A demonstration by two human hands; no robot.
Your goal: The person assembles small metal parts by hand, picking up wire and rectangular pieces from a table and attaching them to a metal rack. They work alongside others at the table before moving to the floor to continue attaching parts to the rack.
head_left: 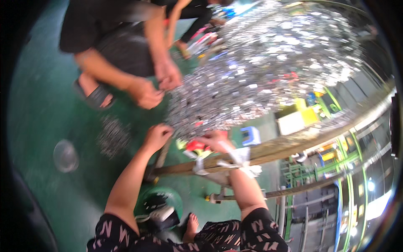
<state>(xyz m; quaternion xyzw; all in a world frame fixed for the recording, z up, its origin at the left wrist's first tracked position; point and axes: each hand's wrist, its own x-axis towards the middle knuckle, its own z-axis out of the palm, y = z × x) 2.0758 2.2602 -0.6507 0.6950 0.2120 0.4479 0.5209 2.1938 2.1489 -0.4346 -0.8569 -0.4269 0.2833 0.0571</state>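
My left hand (159, 136) is closed, its fingers curled together at the near edge of a large heap of small shiny metal pieces (252, 71). Whatever it may hold is too small and blurred to make out. My right hand (217, 142) is at the same edge, its fingers pointing left beside a red and yellow-green object (195, 145). Motion smears those fingers, so their grip is unclear. The right forearm passes under a long wooden beam (268, 154) wrapped with white strips (241, 159).
Across from me, another person's hands (153, 88) work close together at the heap. A small metal pile (113, 136) and a clear round container (66, 156) lie on the green floor. Near the beam are a blue and white stool-like object (250, 135) and a green round seat (168, 195).
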